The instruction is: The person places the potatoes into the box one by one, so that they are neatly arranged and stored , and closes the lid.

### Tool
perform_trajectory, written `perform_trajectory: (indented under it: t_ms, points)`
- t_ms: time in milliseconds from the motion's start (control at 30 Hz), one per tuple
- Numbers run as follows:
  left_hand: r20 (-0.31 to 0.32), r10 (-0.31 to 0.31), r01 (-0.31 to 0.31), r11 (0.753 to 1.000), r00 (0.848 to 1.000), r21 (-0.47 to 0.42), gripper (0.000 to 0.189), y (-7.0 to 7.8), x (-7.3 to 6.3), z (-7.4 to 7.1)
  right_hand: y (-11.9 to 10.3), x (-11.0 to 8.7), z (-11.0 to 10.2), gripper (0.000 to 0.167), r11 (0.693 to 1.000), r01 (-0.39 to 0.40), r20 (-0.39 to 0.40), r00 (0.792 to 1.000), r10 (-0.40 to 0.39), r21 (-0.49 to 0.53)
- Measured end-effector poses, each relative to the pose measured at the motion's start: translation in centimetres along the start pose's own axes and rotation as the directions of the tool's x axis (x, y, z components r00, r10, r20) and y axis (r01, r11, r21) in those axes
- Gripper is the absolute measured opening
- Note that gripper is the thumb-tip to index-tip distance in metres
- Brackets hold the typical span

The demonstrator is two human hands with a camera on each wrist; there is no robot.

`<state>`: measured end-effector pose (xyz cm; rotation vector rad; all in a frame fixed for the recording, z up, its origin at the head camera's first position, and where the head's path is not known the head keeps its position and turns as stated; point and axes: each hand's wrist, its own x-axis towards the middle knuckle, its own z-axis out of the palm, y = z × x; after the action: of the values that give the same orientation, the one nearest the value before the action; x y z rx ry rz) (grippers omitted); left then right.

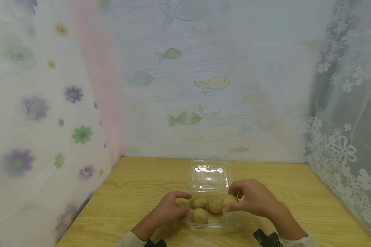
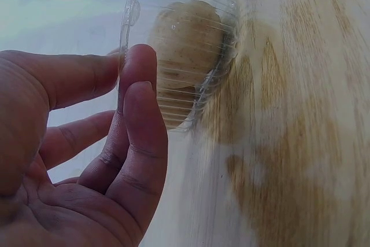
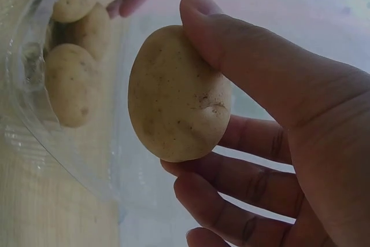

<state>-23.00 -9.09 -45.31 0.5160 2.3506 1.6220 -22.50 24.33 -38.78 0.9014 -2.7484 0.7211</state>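
A clear plastic clamshell box (image 1: 214, 223) stands on the table with its lid (image 1: 209, 175) folded back. Several potatoes lie in it, among them one at the front left (image 1: 199, 215) and one toward the middle (image 1: 215, 206). My left hand (image 1: 173, 207) pinches the box's left rim between thumb and fingers, as the left wrist view shows at the ribbed wall (image 2: 179, 56). Held between the thumb and fingers of my right hand (image 1: 256, 199) is another potato (image 3: 179, 93), over the right side of the box.
The wood-grain table (image 1: 136, 178) reaches back to a fish-print curtain (image 1: 185, 85). Flower-patterned sheets hang at the left (image 1: 49, 130) and right (image 1: 343, 137). Dark wrist-camera mounts (image 1: 266, 238) sit by the sleeves.
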Motion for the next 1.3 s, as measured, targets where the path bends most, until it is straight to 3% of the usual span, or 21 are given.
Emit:
perform_trajectory:
  t_ms: [733, 1300]
  points:
    - [0.000, 0.004, -0.004, 1.000, 1.000, 0.017, 0.046, 0.4, 0.0, 0.1, -0.7, 0.7, 3.7, 0.043, 0.998, -0.001, 0.036, 0.999, 0.003, -0.057]
    - [0.003, -0.001, 0.001, 1.000, 1.000, 0.002, 0.046, 0.1, -0.1, 0.0, -0.9, 0.8, 4.9, 0.044, 0.997, 0.013, 0.027, 1.000, -0.011, -0.073]
